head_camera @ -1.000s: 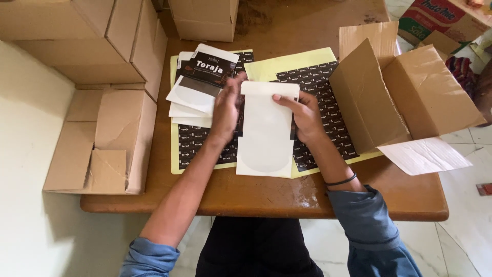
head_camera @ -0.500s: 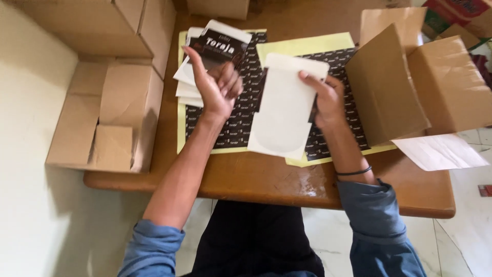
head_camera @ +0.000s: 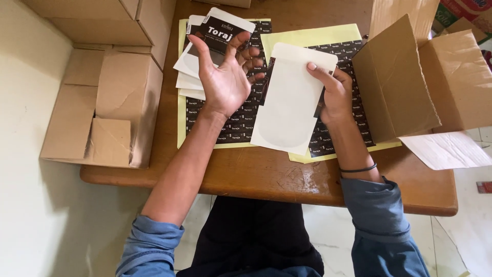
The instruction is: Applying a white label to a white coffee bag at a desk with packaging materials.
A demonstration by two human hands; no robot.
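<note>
My right hand (head_camera: 333, 92) grips a white pouch (head_camera: 289, 100) by its right edge and holds it tilted above the table. My left hand (head_camera: 225, 77) is raised palm up with fingers spread and holds nothing. It hovers just over a stack of white pouches (head_camera: 192, 66), whose top one carries a black label (head_camera: 223, 28). Yellow sheets of small black stickers (head_camera: 241, 123) lie flat under both hands.
An open cardboard box (head_camera: 425, 82) stands on the right of the wooden table (head_camera: 287, 179), with a white paper (head_camera: 446, 151) under its flap. More cardboard boxes (head_camera: 110, 102) sit at the left, beside and off the table edge.
My left hand let go of the white pouch and moved left, opening palm up over the stack. My right hand kept the pouch and tilted it.
</note>
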